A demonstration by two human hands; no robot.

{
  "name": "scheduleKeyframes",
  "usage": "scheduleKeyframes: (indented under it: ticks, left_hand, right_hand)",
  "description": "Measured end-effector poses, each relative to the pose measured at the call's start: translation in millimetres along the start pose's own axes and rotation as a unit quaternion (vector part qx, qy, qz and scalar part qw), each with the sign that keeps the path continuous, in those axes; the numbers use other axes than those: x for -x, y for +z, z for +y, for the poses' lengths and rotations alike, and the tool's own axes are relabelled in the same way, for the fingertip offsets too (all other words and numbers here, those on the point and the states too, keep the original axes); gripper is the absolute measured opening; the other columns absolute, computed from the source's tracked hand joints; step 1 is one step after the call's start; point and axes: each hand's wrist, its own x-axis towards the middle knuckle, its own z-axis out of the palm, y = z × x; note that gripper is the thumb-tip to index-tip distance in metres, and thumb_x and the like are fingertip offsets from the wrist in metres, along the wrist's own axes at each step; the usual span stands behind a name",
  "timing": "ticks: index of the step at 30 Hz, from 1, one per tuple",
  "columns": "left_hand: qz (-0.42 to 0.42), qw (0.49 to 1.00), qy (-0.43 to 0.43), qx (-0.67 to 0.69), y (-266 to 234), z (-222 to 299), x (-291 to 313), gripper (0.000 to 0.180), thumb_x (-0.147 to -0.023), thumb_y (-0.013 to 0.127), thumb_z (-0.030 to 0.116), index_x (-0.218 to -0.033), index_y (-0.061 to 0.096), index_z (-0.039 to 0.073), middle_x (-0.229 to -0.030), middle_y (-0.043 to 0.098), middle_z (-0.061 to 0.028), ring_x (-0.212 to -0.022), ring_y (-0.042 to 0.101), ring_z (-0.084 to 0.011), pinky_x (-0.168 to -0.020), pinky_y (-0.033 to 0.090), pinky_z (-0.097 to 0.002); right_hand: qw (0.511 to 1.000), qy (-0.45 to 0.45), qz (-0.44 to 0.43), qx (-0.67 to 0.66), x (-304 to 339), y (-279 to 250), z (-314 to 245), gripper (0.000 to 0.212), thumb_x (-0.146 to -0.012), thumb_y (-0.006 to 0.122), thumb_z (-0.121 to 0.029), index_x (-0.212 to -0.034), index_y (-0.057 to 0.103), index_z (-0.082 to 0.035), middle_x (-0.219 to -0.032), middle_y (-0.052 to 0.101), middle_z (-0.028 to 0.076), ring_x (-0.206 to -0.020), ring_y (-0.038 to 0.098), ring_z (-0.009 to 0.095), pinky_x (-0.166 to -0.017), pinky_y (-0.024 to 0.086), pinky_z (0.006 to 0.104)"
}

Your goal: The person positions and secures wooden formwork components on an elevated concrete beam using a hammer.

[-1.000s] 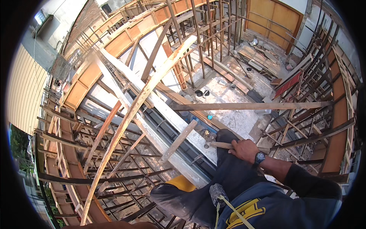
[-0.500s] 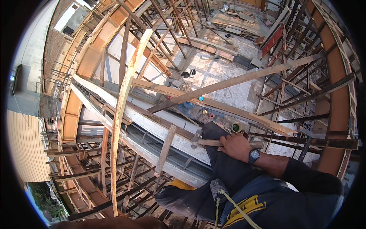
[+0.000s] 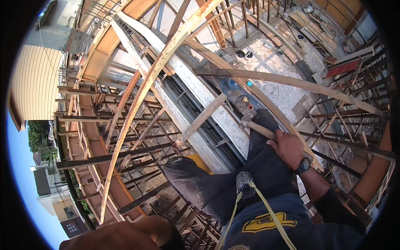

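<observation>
My right hand point(image 3: 290, 149), with a dark watch on its wrist, is closed around the wooden handle of a hammer point(image 3: 261, 130). The hammer lies across my right thigh, its head up and to the left of the hand. Part of my left arm point(image 3: 125, 233) shows at the lower edge, but the left hand is out of view. A long, pale wooden strip point(image 3: 141, 91) slants across the left half of the view; what holds its ends is hidden. Below me is a beam form point(image 3: 173, 112) with dark reinforcing bars inside, and a short wooden crosspiece point(image 3: 204, 117) lies over it.
Two long timbers point(image 3: 291, 81) cross beyond my knee. Wooden props and braces point(image 3: 137, 166) stand below on the left, with more scaffolding point(image 3: 354, 112) at right. Far below lies a pale floor point(image 3: 266, 71) with scattered boards. Cords point(image 3: 271, 208) hang in front of my shirt.
The view has turned leftward and the scene appears rotated. The hammer has tilted in view, still in my right hand. More of my left arm shows at the lower edge.
</observation>
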Motion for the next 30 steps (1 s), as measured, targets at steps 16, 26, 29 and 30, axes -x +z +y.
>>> scheduleKeyframes:
  ticks: [16, 26, 29, 30]
  left_hand:
    - [0.127, 0.964, 0.043, -0.231, 40.6, 212.0, 135.1, 0.028, -0.093, 0.065, 0.031, -0.095, 0.050, 0.008, -0.079, 0.060, -0.0063, -0.072, 0.058, -0.0227, -0.073, 0.047, -0.0379]
    - [0.180, 0.941, 0.069, -0.277, 60.7, 248.9, 191.1, 0.028, -0.093, 0.066, 0.031, -0.095, 0.051, 0.008, -0.079, 0.061, -0.0063, -0.071, 0.058, -0.0230, -0.073, 0.047, -0.0380]
    - [0.188, 0.941, 0.081, -0.269, 50.4, 243.3, 202.9, 0.028, -0.093, 0.066, 0.032, -0.095, 0.051, 0.008, -0.078, 0.061, -0.0064, -0.071, 0.059, -0.0231, -0.072, 0.047, -0.0380]
    - [0.194, 0.941, 0.086, -0.263, 46.5, 238.8, 208.2, 0.028, -0.093, 0.066, 0.032, -0.095, 0.051, 0.007, -0.078, 0.061, -0.0064, -0.071, 0.059, -0.0231, -0.072, 0.047, -0.0381]
  right_hand:
    - [0.994, -0.064, 0.033, 0.078, -15.2, 14.7, -25.7, 0.036, -0.101, 0.056, -0.038, -0.102, 0.048, -0.002, -0.075, 0.064, 0.029, -0.075, 0.063, 0.050, -0.062, 0.047, 0.0558]
    - [0.982, -0.158, 0.053, 0.086, -14.1, 15.7, -22.8, 0.037, -0.104, 0.051, -0.036, -0.102, 0.051, 0.000, -0.072, 0.062, 0.029, -0.070, 0.062, 0.049, -0.059, 0.044, 0.0555]
    - [0.983, -0.140, 0.045, 0.113, -21.7, 15.3, -24.7, 0.040, -0.104, 0.050, -0.040, -0.102, 0.051, 0.000, -0.069, 0.061, 0.028, -0.067, 0.061, 0.049, -0.057, 0.044, 0.0547]
    - [0.981, -0.137, 0.046, 0.126, -19.9, 17.3, -18.8, 0.042, -0.104, 0.050, -0.042, -0.102, 0.051, 0.000, -0.069, 0.061, 0.028, -0.067, 0.061, 0.049, -0.057, 0.044, 0.0545]
